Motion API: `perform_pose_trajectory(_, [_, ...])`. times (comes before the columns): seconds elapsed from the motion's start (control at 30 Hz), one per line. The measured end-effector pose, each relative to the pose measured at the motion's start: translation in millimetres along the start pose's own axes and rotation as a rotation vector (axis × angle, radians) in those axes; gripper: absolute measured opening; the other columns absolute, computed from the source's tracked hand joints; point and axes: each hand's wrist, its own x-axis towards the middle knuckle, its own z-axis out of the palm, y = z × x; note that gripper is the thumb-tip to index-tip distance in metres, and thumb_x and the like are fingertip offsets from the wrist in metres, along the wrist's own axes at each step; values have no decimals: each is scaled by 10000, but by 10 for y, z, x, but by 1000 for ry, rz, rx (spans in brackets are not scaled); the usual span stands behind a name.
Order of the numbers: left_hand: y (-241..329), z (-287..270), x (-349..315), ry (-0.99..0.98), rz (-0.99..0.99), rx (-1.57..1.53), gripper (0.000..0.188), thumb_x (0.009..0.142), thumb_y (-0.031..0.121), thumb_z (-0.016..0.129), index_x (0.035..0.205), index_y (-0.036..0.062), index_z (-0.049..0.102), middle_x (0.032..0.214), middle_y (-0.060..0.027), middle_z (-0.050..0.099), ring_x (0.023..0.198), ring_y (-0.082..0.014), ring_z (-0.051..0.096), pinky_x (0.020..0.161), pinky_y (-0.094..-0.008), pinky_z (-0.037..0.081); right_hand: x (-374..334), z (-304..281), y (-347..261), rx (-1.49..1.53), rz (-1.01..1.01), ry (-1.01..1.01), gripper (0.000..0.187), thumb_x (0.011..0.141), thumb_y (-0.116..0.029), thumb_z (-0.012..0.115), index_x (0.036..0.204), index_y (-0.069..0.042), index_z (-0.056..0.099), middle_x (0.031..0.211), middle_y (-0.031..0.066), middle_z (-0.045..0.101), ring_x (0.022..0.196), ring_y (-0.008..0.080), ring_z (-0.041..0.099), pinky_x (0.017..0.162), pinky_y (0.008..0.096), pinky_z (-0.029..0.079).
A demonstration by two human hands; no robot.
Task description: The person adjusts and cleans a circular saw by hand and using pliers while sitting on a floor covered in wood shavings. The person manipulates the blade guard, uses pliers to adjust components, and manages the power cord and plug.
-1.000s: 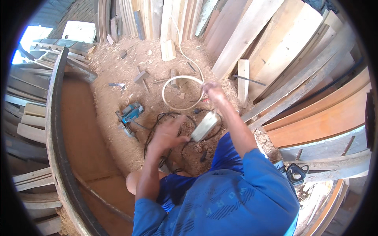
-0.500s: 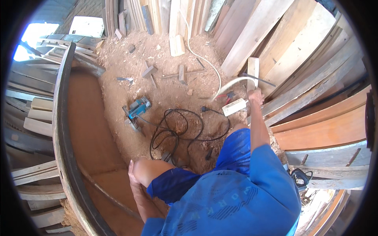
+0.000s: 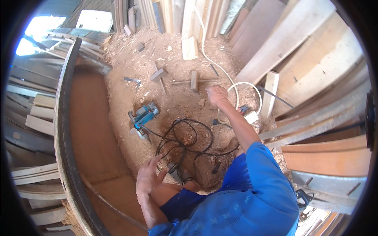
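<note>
My right hand [image 3: 217, 95] reaches forward over the dusty floor, fingers curled down and their tips hidden. Just beyond it lies a wooden block on a thin stick [image 3: 194, 81], and a similar block on a stick [image 3: 159, 74] is farther left. My left hand [image 3: 148, 175] is lifted just above my left knee, fingers apart and holding nothing. A blue power tool [image 3: 145, 113] rests on the floor ahead of it, joined to a coiled black cord [image 3: 184, 137]. To the right, a pale wooden piece [image 3: 270, 93] leans by the planks, apart from my right hand.
A long brown trough-like wooden form [image 3: 92, 114] with a dark raised rim runs along my left. Curved planks [image 3: 323, 51] stand at the right. A white cable [image 3: 208, 55] loops to a white box [image 3: 251, 117] partly behind my right forearm. Wood shavings cover the floor.
My right hand has let go of the pale wooden piece and moved left, toward the block on a stick. My left hand has risen off my knee with fingers spreading. The view has shifted slightly.
</note>
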Motion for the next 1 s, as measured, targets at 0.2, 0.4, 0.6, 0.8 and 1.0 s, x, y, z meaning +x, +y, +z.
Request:
perform_pose_trajectory(0.2, [115,129,-144,-128,-99,104,613,834,251,791,1371,78,549,1242,-199,647,1162,-394,609,976,-452,504,865,904,173,-7,23,-130,244,913,-127,547,1021,-93,763,1144,176,718,1093,344,694,904,453,560])
perform_pose_trajectory(0.4, [147,128,11,-227,-173,97,634,863,299,770,1404,73,526,1294,-210,623,1203,-392,589,1012,-452,488,843,1207,162,-195,80,-7,272,930,-159,551,1106,-55,731,1358,199,600,1210,326,634,969,437,526])
perform_pose_trajectory(0.6, [231,78,316,-300,-115,89,631,891,319,739,1429,91,503,1313,-207,613,1232,-394,568,1044,-453,462,771,880,226,58,36,-155,268,981,-211,562,1137,-21,666,1062,215,693,891,332,714,810,457,573])
perform_pose_trajectory(0.8, [142,86,389,-285,-51,102,610,900,305,728,1437,120,504,1298,-198,622,1219,-383,577,1016,-455,479,979,-74,41,247,269,-172,362,995,-290,611,1241,-26,580,985,185,702,853,353,700,715,460,579])
perform_pose_trajectory(1.0, [-54,84,739,-295,10,74,575,913,300,713,1423,115,523,1298,-162,631,1212,-364,585,1013,-453,482,549,-73,382,244,-24,449,382,954,-265,646,1259,-36,631,1121,235,692,1057,400,660,939,467,516])
